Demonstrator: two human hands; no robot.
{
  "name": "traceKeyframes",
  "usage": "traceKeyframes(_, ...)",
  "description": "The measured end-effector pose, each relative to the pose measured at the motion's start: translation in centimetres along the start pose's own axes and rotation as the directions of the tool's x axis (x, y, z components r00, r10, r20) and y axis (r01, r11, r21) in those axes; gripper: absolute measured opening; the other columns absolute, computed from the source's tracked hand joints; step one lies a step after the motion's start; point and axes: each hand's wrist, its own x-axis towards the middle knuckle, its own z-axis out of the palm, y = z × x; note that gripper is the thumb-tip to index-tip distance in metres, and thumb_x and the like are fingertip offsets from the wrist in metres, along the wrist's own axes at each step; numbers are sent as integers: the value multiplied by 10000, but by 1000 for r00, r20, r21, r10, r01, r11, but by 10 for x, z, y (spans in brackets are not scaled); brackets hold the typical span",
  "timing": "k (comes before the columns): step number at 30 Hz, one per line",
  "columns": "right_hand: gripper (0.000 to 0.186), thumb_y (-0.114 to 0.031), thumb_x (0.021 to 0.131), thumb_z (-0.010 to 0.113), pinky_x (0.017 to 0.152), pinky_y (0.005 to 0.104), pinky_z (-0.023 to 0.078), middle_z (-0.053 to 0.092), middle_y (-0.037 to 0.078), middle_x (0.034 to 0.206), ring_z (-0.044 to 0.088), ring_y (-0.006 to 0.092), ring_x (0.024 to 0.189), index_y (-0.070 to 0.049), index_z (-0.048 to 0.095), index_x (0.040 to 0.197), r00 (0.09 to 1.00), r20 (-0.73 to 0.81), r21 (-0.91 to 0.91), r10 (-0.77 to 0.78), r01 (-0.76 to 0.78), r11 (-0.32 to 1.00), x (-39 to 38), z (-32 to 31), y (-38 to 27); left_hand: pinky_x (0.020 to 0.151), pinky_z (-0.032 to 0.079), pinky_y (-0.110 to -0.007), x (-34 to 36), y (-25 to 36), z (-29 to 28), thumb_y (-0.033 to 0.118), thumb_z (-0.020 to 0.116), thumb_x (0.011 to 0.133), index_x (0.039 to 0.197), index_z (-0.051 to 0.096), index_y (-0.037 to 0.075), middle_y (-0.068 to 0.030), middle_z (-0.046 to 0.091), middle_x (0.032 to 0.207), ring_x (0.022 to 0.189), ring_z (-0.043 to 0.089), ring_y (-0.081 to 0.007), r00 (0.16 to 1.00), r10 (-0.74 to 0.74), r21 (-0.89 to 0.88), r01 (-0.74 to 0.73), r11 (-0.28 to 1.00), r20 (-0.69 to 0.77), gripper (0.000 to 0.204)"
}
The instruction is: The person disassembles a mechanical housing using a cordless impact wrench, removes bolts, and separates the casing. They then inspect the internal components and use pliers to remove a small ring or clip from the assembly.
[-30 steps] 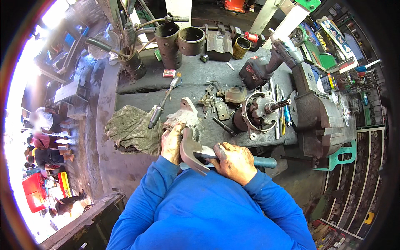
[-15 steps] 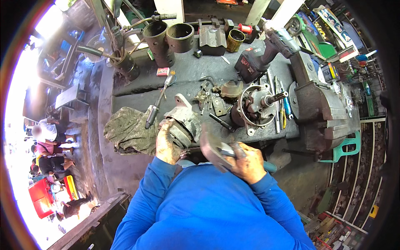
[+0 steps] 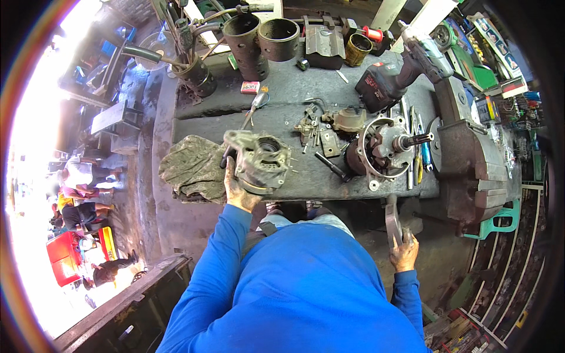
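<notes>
My left hand (image 3: 238,191) is closed round the side of a round cast-metal housing (image 3: 262,162), raised just above the front of the bench. The housing's face is turned up, showing a central bore and a lug at its upper left. My right hand (image 3: 405,252) grips a hammer (image 3: 392,220), lowered in front of the bench edge. Most of its handle is hidden. An opened motor body (image 3: 372,154) with a splined shaft pointing right stands on the bench. Between it and the housing lies a dark bolt-like rod (image 3: 332,167). A crumpled green rag (image 3: 197,167) is left of my left hand.
A cordless impact wrench (image 3: 406,73) stands behind the motor body. A large vise (image 3: 471,170) bounds the right side. Metal cylinders (image 3: 278,40), a matchbox (image 3: 250,87) and small parts (image 3: 309,126) sit farther back. Wrenches (image 3: 425,154) lie beside the vise.
The housing has been lifted and turned so its bored face shows. My right hand has swung the hammer away from it, to the right and down. The view has shifted slightly.
</notes>
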Motion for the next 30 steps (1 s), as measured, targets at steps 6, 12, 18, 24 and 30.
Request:
traceKeyframes(6, 306, -254, 941, 705, 777, 532, 537, 699, 270, 947, 672, 490, 882, 3, 646, 1097, 981, -169, -5, 97, -100, 995, 34, 0, 36, 1157, 371, -641, 15, 11, -15, 617, 591, 960, 1447, 608, 192, -101, 591, 1490, 1347, 539, -387, 991, 14, -37, -19, 999, -136, 647)
traceKeyframes(12, 373, -236, 956, 697, 816, 542, 519, 691, 327, 1010, 668, 509, 950, 53, 627, 1181, 948, -255, 0, 189, -195, 981, 104, -7, 34, 1188, 379, -567, -14, 36, -14, 581, 512, 1010, 1518, 504, 130, -114, 542, 1532, 1408, 499, -339, 992, 118, 164, -111, 980, -34, 679)
traceKeyframes(18, 386, -189, 913, 720, 939, 511, 526, 684, 310, 1160, 659, 482, 1075, 65, 644, 1194, 927, -298, 86, 227, -211, 974, 171, -5, 45, 1145, 411, -371, -39, 38, -26, 284, 748, 950, 1575, 365, -4, -114, 567, 1466, 1316, 551, -224, 900, 424, 867, -132, 481, -98, 787)
traceKeyframes(24, 368, -236, 916, 721, 918, 524, 544, 692, 280, 1111, 676, 460, 1069, 25, 660, 1169, 917, -288, -69, 275, -306, 950, 245, -3, 47, 1153, 381, -334, -29, 57, 1, 304, 775, 956, 1517, 419, -31, -116, 565, 1445, 1290, 546, -220, 811, 577, 944, -259, 206, 97, 744)
traceKeyframes(30, 371, -283, 916, 713, 919, 506, 558, 710, 240, 1150, 688, 425, 1073, -14, 686, 1170, 978, -177, -246, 107, -150, 958, 311, 26, 62, 1203, 314, -362, 5, 77, 12, 255, 793, 939, 1568, 330, -42, -190, 534, 1465, 1390, 448, -230, 804, 511, 945, -185, -271, 304, 836)
